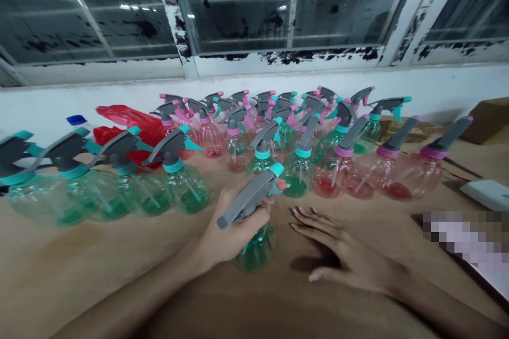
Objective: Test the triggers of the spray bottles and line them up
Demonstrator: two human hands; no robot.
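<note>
My left hand (238, 225) is wrapped round the neck of a green spray bottle (256, 249) with a grey and teal trigger head. Its fingers lie by the trigger, and the bottle stands upright at the near middle of the table. To the right, my right hand (338, 246) rests with its fingers spread, palm down, over the bare tabletop, holding nothing. Just beyond the hands stand another green spray bottle (297, 172) with a teal collar and a pink spray bottle (332, 175) with a pink collar.
A row of green spray bottles (186, 190) stands at the left. Several pink and green bottles crowd the back, before a red plastic bag (123, 122) and the white wall (246, 77). At the right are a cardboard box (487, 122), a white box (487, 193) and a blurred-out object (473, 243).
</note>
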